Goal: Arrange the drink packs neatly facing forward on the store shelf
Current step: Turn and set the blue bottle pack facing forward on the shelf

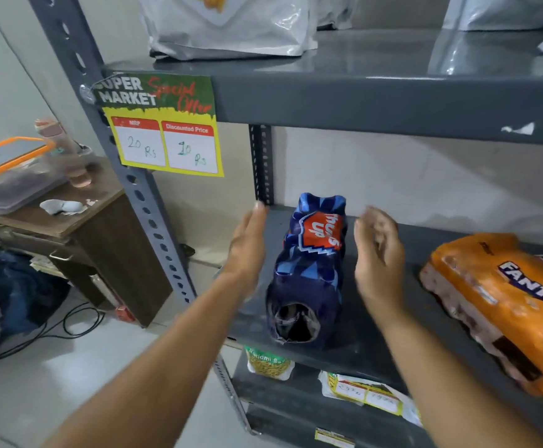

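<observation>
A blue Thums Up drink pack [309, 273] lies on the grey middle shelf [370, 337], its torn open end pointing at me and its long side running back toward the wall. My left hand [247, 247] hovers flat and open just left of the pack, not touching it. To the pack's right, my right hand [378, 257] has loosely curled fingers and holds nothing. An orange Fanta pack [503, 305] lies angled on the same shelf at the far right.
A grey slotted upright [134, 176] carries a "Super Market Special Offer" price card [166, 124]. White bags [228, 24] sit on the upper shelf. A snack packet [268, 363] and price tags show below. A wooden desk [79, 227] stands to the left.
</observation>
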### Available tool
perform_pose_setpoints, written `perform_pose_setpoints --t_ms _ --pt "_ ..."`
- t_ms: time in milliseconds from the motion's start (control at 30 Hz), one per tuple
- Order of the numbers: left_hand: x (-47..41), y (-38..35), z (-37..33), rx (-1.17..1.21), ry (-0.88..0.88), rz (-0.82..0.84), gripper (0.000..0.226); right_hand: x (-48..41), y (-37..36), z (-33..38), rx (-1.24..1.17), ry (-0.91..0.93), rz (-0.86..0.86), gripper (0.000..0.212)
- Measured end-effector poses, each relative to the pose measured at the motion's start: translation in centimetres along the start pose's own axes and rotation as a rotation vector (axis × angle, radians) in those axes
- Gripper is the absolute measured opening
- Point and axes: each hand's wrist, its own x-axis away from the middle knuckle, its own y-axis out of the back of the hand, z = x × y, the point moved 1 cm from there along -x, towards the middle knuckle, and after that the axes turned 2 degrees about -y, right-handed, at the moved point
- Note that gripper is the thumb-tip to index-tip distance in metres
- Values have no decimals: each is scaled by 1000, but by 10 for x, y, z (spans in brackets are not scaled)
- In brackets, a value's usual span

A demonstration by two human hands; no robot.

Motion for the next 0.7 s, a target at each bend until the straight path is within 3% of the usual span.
perform_pose_setpoints --t_ms 67,133,300,500,700 --pt "-37 -12 -14 -47 -31 134 59 49 2 13 29 192 -55 33" --pt "-61 -30 -25 -94 -53 279 51 80 -8 14 121 315 9 35" --pt "-87 -52 -36 -302 -29 378 20 84 -20 4 324 382 25 25" --pt "-87 -34 -25 -231 -94 241 10 66 -2 -3 216 384 71 23" --pt "-56 12 -1 -258 -167 -125 11 12 13 -11 3 76 146 20"
